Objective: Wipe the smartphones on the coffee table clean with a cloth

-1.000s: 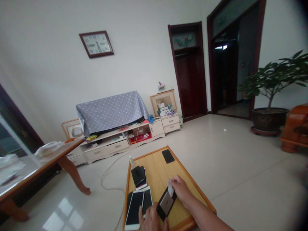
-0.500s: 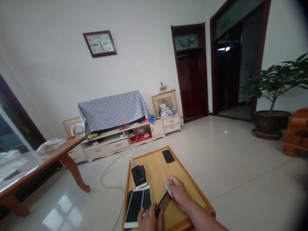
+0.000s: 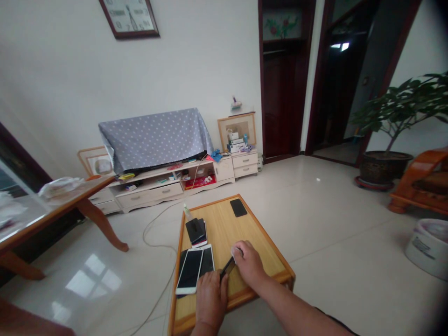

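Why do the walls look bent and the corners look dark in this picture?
In the head view, the wide lens bows straight lines, so the door frame leans, and the picture's corners fade to black. Also in the head view, window-shaped glare shines on the floor tiles, and the top edge cuts off the wall clock.

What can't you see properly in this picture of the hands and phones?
Head view:
- The phone between the hands: mostly hidden by the left hand and right hand.
- The black phone: partly covered by the white phone.
- The small bottle: any label is too small to read.
- The wall clock: cut off by the top edge.
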### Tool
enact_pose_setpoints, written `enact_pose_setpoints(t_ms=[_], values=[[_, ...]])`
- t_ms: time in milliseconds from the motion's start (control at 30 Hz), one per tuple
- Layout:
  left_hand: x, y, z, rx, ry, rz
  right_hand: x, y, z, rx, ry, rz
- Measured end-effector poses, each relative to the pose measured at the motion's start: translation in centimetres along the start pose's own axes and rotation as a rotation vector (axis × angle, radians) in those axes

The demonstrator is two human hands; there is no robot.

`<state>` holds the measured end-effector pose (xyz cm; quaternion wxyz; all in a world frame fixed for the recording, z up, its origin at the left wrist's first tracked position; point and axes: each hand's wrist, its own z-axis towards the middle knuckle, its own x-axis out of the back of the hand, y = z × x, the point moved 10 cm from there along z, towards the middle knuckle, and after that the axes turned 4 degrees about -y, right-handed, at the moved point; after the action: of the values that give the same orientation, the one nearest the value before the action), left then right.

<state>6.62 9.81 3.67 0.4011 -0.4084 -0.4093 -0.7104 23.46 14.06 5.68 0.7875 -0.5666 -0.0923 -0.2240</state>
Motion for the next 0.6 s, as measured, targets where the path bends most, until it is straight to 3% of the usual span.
enact_pose_setpoints(t_ms=[67, 133, 267, 333, 400, 500, 600], values=[[-0.1, 0.0, 0.0, -0.006, -0.004, 0.001, -2.2, -1.3, -1.3, 0.035, -0.109, 0.067], [0.0, 0.0, -0.1, -0.013, -0.007, -0.013, -3.2, -1.3, -2.1, -0.017, -0.107, 0.174], [0.1, -0.1, -0.2, -0.001, 0.002, -0.047, -3.2, 2.7, -3.1, -0.392, 0.071, 0.432], [-0.1, -0.2, -0.3, 0.004, 0.005, -0.048, -4.6, 4.5, -4.0, -0.591, 0.031, 0.567], [-0.2, -0.2, -0.4, -0.011, 0.003, -0.047, -6.1, 5.0, -4.8, -0.7, -0.07, 0.666], [-0.4, 0.2, -0.4, -0.066, -0.005, -0.051, -7.0, 4.5, -5.1, -0.702, -0.171, 0.685], [-0.6, 0.8, -0.5, -0.136, -0.014, -0.073, -4.8, 3.6, -3.4, -0.566, -0.161, 0.48]])
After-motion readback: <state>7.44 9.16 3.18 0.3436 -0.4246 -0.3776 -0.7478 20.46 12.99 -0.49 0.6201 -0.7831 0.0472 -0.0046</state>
